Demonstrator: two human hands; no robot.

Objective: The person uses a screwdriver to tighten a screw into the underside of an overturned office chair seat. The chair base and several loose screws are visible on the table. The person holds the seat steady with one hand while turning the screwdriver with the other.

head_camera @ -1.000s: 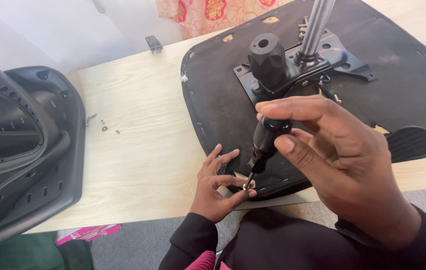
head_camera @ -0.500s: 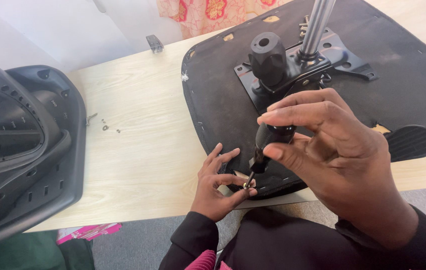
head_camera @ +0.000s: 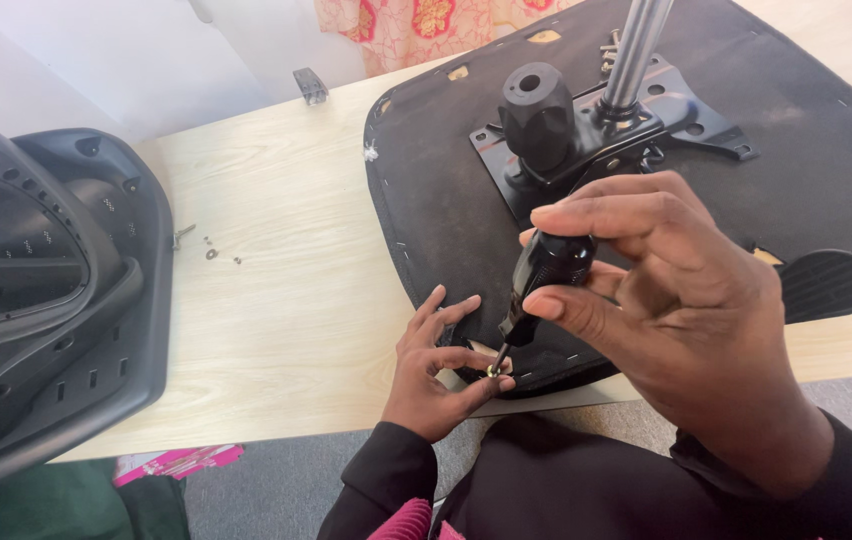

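Observation:
An upturned black chair seat (head_camera: 446,200) lies on a light wooden table (head_camera: 276,300), its metal mechanism plate (head_camera: 686,120), black knob (head_camera: 538,115) and silver post (head_camera: 636,45) facing up. My right hand (head_camera: 666,300) grips a black-handled screwdriver (head_camera: 544,275), held upright with its tip on a small screw (head_camera: 494,370) at the seat's near edge. My left hand (head_camera: 436,370) rests beside it, fingers pinching around the screw and the tip.
A black plastic chair backrest (head_camera: 36,300) lies at the table's left. A few small screws and washers (head_camera: 211,250) sit next to it. A black armrest pad (head_camera: 826,285) lies at the right. A small metal bracket (head_camera: 311,85) stands at the far edge.
My right hand has shifted its fingers round the screwdriver handle, turning it. The left hand and the seat have stayed in place.

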